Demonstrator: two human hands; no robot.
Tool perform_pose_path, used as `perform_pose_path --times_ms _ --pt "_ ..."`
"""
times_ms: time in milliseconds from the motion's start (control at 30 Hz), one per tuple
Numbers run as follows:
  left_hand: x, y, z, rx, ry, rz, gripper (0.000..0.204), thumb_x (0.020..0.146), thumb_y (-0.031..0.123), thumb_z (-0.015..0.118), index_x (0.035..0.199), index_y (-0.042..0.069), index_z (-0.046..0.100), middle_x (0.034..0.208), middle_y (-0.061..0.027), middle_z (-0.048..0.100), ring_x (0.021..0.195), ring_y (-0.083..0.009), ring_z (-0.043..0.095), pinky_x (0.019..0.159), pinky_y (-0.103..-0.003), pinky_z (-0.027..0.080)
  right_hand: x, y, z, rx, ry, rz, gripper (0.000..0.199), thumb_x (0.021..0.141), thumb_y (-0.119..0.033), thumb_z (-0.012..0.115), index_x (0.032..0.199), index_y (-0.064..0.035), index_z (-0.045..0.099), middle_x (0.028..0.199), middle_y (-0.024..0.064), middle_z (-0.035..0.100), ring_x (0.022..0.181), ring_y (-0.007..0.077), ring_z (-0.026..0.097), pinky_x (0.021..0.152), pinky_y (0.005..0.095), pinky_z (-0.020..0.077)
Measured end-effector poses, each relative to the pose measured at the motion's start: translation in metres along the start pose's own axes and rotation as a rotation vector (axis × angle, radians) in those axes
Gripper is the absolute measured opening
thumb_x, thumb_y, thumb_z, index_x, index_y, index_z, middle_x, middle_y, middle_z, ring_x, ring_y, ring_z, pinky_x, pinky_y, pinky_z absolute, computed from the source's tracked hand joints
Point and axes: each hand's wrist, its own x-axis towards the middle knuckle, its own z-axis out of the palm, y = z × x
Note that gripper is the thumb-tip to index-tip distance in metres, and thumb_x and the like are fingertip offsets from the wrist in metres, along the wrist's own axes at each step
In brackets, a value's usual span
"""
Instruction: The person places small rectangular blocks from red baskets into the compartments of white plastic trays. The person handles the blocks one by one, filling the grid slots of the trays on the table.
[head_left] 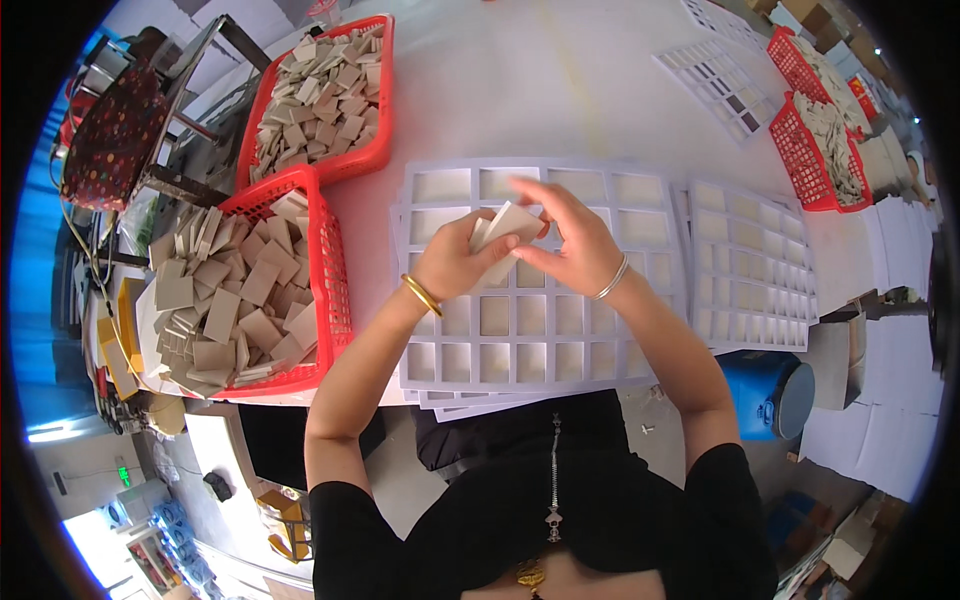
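Several pale rectangular tiles [508, 228] are fanned in my left hand [455, 260], its thumb pressed on their front. My right hand [575, 240] is at the right side of these tiles, index finger stretched forward and thumb near their lower edge; its fingers are partly apart. Whether it grips a tile is hard to make out. Both hands are above a white grid tray [420, 318] of square compartments, stacked on more trays. Many of its compartments show pale surfaces inside.
Left of the tray stand two red plastic baskets [328, 290] heaped with beige tiles [222, 315]. Another stack of white grid trays [752, 265] lies to the right. Red baskets [815, 165] and a tray with dark pieces [715, 85] sit far right. A blue drum [765, 395] stands below the table edge.
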Motion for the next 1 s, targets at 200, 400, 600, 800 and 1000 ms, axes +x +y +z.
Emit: perform_pose_path --times_ms 200,400,600,800,1000 --pt "0.036 -0.013 -0.003 -0.275 0.275 0.035 0.031 0.092 0.027 0.061 0.104 0.0 0.051 0.075 -0.0162 0.062 0.067 -0.0213 0.064 0.062 -0.036 0.05 0.021 0.041 -0.026 -0.139 0.214 0.066 0.037 0.083 -0.011 0.068 0.117 -0.0089 0.056 0.086 0.0063 0.064 0.062 0.0164 0.061 0.059 0.0274 0.0488" --pt "0.057 -0.018 -0.01 0.544 0.074 0.183 0.021 0.084 0.012 0.064 0.102 0.004 0.055 0.088 -0.0141 0.062 0.085 -0.0256 0.062 0.071 -0.035 0.047 0.022 0.07 -0.048 0.127 0.389 0.214 0.035 0.087 -0.012 0.064 0.121 -0.0087 0.054 0.076 0.0025 0.057 0.059 0.0094 0.058 0.055 0.0238 0.0465" --pt "0.078 -0.028 0.012 0.625 -0.066 0.243 0.019 0.081 0.011 0.067 0.098 0.006 0.06 0.089 -0.0096 0.062 0.083 -0.0269 0.06 0.073 -0.038 0.046 0.015 0.085 -0.046 0.167 0.388 0.24 0.034 0.088 -0.012 0.062 0.121 -0.0074 0.053 0.081 0.0034 0.058 0.059 0.0092 0.058 0.054 0.0236 0.047" --pt "0.082 -0.045 0.012 0.566 -0.091 0.223 0.023 0.081 0.012 0.066 0.104 0.014 0.064 0.109 -0.0064 0.062 0.101 -0.0269 0.057 0.089 -0.042 0.04 0.021 0.077 -0.041 0.277 0.423 0.395 0.035 0.088 -0.012 0.062 0.121 -0.0068 0.052 0.085 0.0047 0.061 0.061 0.0089 0.058 0.054 0.0234 0.0463" --pt "0.049 -0.043 0.013 0.908 0.183 0.393 0.028 0.085 0.009 0.058 0.112 0.016 0.063 0.125 -0.0026 0.055 0.118 -0.0251 0.049 0.1 -0.043 0.036 0.029 0.114 -0.027 0.15 0.398 0.306 0.033 0.086 -0.013 0.064 0.117 -0.0065 0.054 0.077 0.0035 0.063 0.067 0.0085 0.058 0.061 0.0244 0.0462"
